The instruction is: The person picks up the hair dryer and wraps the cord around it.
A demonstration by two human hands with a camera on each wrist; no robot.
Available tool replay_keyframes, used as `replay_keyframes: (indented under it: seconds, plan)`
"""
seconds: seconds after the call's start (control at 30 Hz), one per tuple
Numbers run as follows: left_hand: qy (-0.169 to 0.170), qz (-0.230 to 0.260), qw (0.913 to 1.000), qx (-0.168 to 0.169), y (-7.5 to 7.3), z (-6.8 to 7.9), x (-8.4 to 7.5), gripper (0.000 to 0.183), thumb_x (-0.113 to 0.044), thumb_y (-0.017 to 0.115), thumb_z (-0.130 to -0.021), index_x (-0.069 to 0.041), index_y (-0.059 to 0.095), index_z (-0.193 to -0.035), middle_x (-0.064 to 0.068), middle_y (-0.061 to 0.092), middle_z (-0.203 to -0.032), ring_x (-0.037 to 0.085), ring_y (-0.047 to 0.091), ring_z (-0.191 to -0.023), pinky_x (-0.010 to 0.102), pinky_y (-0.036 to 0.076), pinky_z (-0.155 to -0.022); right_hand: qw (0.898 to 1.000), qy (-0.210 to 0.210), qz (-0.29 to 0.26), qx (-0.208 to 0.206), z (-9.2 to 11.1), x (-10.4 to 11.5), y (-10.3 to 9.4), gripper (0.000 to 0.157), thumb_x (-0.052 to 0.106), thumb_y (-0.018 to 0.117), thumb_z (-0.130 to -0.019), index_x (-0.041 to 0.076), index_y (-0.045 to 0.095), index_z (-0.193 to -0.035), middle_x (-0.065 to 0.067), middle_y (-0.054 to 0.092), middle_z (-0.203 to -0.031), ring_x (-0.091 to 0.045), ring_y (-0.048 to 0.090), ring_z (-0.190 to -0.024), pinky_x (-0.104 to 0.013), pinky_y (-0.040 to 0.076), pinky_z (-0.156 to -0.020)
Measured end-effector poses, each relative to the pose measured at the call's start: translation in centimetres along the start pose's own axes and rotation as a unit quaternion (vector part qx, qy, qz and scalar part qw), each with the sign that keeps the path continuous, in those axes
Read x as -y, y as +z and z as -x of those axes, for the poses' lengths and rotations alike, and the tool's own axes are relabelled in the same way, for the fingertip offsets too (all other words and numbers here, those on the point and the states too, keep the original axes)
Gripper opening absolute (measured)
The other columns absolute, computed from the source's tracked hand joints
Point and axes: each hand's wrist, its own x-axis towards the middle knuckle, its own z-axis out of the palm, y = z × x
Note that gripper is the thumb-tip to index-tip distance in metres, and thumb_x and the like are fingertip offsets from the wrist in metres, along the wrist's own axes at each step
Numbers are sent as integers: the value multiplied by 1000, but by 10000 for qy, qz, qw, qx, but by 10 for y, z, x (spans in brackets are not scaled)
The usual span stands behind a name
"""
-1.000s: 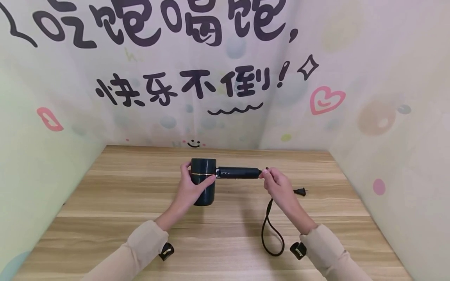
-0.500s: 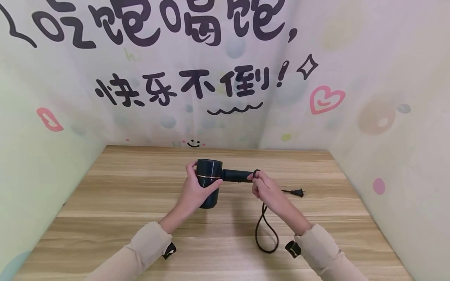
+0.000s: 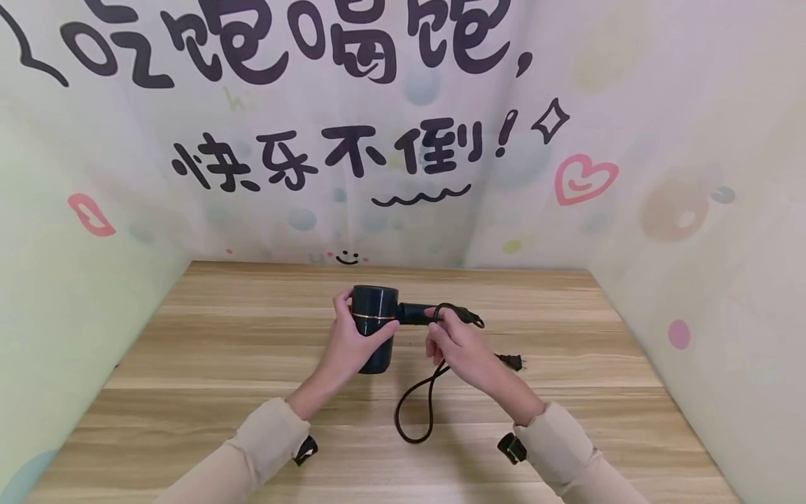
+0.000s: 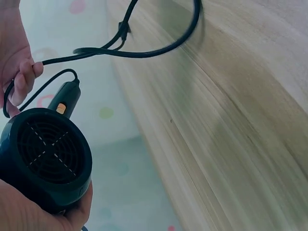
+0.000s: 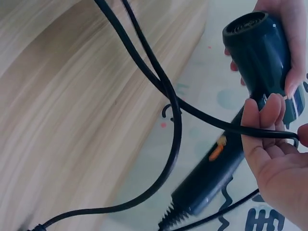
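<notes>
Your left hand [image 3: 352,337] is gripping the hair dryer [image 3: 376,302], covering part of its barrel above the table [image 3: 252,350]; your right hand [image 3: 464,352] is holding the cord [image 5: 179,127] in curled fingers, its thumb running off the right wrist view. Those fingers are partly hiding the handle [image 3: 413,313]; your forearm is hiding the lead behind the plug [image 3: 513,362].

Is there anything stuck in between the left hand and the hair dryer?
Nothing that I can see. The left hand grips the hair dryer right around its body. The cord runs through the right hand, over by the handle.
</notes>
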Motion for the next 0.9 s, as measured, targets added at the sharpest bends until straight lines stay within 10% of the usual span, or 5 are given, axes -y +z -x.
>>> replay_keyframes:
  seconds: [0.37, 0.9]
  plan:
    - [-20, 161, 9999, 49, 0, 4, -2, 89, -37, 74, -78, -18, 12, -140, 17, 49, -119, 28, 58, -100, 45, 48, -90, 9986, -263, 324, 337, 2, 9, 14, 28, 11, 30, -102, -1, 39, -126, -9, 58, -90, -18, 59, -75, -40, 51, -76]
    - [-58, 329, 9994, -118, 5, 9, -9, 86, -32, 76, -76, -15, 20, -138, 17, 55, -112, 26, 61, -94, 41, 50, -84, 9798, -829, 1727, -567, 2, 14, 30, 17, 16, 37, -101, 11, 41, -85, 7, 43, -61, -5, 36, -48, -20, 33, -46]
